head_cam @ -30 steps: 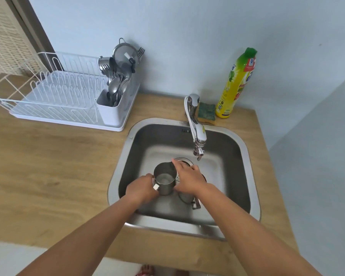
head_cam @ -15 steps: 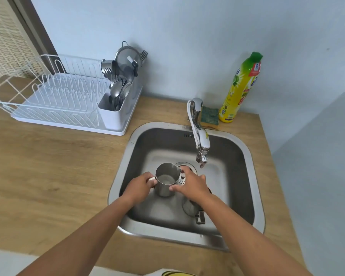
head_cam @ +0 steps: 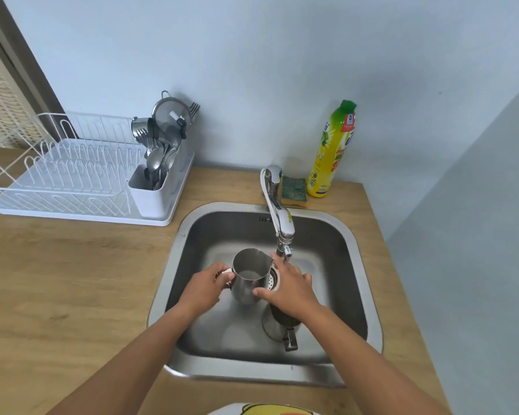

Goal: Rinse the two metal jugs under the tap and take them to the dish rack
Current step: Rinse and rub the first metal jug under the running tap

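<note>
Over the sink [head_cam: 252, 375], shiny upright metal jug [head_cam: 249, 277], left hand [head_cam: 204, 287] on handle.

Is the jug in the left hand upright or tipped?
Upright: the jug has its open mouth facing up and base down; the left hand grips its handle.

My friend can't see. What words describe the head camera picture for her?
A person holds a metal jug upright in a sink near the tap: the left hand grips its handle, the right hand touches its side. A second jug sits in the sink under the right wrist, and a dish rack stands on the counter to the left.
</note>
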{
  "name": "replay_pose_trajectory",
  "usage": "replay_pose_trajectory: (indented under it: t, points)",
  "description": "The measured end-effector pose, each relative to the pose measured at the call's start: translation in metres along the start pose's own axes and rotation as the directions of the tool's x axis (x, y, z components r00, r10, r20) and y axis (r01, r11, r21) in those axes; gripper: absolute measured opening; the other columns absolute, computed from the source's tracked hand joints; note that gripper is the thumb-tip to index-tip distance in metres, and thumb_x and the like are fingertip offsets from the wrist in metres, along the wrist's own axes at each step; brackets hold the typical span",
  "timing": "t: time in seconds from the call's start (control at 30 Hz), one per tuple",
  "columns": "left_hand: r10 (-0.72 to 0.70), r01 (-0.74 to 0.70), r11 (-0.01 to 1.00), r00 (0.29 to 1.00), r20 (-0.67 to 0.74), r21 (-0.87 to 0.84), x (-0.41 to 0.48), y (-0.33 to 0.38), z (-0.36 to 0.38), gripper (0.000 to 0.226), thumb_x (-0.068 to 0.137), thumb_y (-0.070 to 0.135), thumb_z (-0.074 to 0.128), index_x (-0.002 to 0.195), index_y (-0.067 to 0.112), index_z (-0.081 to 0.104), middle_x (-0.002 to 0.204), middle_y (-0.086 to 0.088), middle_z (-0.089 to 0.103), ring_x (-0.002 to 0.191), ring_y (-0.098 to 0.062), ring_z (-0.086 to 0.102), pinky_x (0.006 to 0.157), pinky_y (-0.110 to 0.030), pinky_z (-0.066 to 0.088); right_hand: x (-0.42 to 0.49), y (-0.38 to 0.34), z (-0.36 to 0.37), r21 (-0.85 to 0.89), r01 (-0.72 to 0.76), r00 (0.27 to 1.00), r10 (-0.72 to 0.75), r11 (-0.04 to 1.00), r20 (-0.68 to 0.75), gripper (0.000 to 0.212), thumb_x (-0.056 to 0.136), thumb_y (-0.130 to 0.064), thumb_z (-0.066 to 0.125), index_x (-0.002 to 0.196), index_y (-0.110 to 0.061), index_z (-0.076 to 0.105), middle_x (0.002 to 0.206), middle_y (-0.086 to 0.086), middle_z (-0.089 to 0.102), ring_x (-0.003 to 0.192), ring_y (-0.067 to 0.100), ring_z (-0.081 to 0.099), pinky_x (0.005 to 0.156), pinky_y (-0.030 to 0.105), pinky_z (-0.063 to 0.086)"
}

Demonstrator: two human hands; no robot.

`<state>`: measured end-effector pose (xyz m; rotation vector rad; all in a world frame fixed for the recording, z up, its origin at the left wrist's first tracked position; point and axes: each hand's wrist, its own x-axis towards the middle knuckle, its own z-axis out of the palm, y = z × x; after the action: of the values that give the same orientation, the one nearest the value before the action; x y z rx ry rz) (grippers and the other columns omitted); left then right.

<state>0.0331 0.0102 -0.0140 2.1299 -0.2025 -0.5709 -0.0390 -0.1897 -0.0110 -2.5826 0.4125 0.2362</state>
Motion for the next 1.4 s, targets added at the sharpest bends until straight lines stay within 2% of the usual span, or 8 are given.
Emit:
replay_pose_trajectory:
  t: [0.1,0.27,0.37,0.47,0.6,0.83,1.03,1.4]
  points:
    - [0.051,-0.05,0.999,0.999,-0.007,0.016,0.0,0.01,-0.001,0.015,0.096,0.034,0.055,0.096,0.021,0.062,0.096,-0.002,0.069,0.09,-0.016,0.068,0.069,-0.038,0.061,-0.001,0.0,-0.01,0.078,0.011,0.998,-0.006,0.997,-0.065,0.066,0.072,-0.062,0.063,0.131,-0.037,0.045,0.126,-0.012,0.059,0.122,0.017,0.049,0.088,0.032,0.023]
    - [0.076,-0.076,0.997,0.997,-0.023,0.028,0.003,0.026,-0.003,0.013,0.095,0.033,0.056,0.096,0.021,0.062,0.095,-0.003,0.069,0.089,-0.019,0.068,0.068,-0.039,0.061,-0.003,0.002,-0.033,0.183,0.006,1.0,-0.002,0.983,-0.026,0.061,0.077,-0.05,0.069,0.131,-0.037,0.044,0.11,-0.019,0.052,0.117,0.013,0.049,0.099,0.033,0.031]
    - [0.075,-0.075,0.997,0.997,-0.024,0.015,0.004,0.03,-0.002,0.011,0.096,0.032,0.055,0.092,0.023,0.061,0.095,-0.001,0.069,0.087,-0.013,0.068,0.069,-0.037,0.06,0.008,0.015,-0.054,0.353,-0.05,0.999,0.043,0.934,0.027,0.061,0.081,-0.031,0.06,0.14,-0.038,0.045,0.126,-0.014,0.059,0.121,0.012,0.053,0.108,0.039,0.038]
    - [0.076,-0.076,0.997,0.997,-0.02,0.016,0.003,0.031,-0.001,0.013,0.097,0.032,0.054,0.091,0.023,0.06,0.093,0.001,0.07,0.084,-0.009,0.068,0.069,-0.036,0.06,0.034,0.021,-0.086,0.383,-0.007,0.979,0.084,0.924,-0.184,0.049,0.09,-0.014,0.052,0.138,-0.024,0.054,0.135,-0.003,0.062,0.125,0.017,0.056,0.111,0.038,0.039]
    - [0.07,-0.07,0.997,0.997,-0.021,0.024,0.004,0.033,0.0,0.013,0.097,0.031,0.054,0.092,0.021,0.061,0.094,0.0,0.07,0.085,-0.012,0.068,0.07,-0.037,0.06,0.075,-0.01,-0.13,0.183,0.141,0.926,-0.064,0.973,-0.372,0.041,0.1,-0.021,0.048,0.14,-0.018,0.052,0.142,0.003,0.056,0.13,0.022,0.052,0.104,0.032,0.04]
    - [0.075,-0.074,0.996,0.997,-0.007,0.048,0.007,0.039,0.001,0.009,0.098,0.031,0.053,0.096,0.026,0.061,0.095,0.004,0.069,0.084,-0.005,0.067,0.07,-0.035,0.059,0.144,-0.053,-0.148,-0.367,0.222,0.959,-0.271,0.903,-0.087,0.06,0.102,-0.03,0.044,0.155,-0.015,0.02,0.165,0.004,0.017,0.152,0.018,0.013,0.118,0.045,0.023]
    - [0.068,-0.068,0.997,0.998,0.002,0.03,0.009,0.044,0.002,0.01,0.099,0.03,0.052,0.097,0.026,0.061,0.093,0.006,0.069,0.083,-0.003,0.066,0.069,-0.031,0.056,0.155,-0.051,-0.144,-0.531,0.268,0.944,-0.328,0.804,-0.019,0.048,0.102,-0.028,0.043,0.146,-0.011,0.035,0.156,0.007,0.034,0.136,0.028,0.042,0.096,0.039,0.042]
    - [0.08,-0.08,0.996,0.997,-0.004,0.047,0.012,0.043,0.009,0.011,0.097,0.032,0.055,0.09,0.028,0.062,0.094,0.002,0.07,0.089,-0.015,0.065,0.073,-0.037,0.059,0.159,-0.043,-0.139,-0.577,0.283,0.928,-0.371,0.766,-0.039,0.052,0.104,-0.022,0.036,0.153,-0.01,0.024,0.159,0.01,0.029,0.139,0.03,0.04,0.102,0.039,0.039]
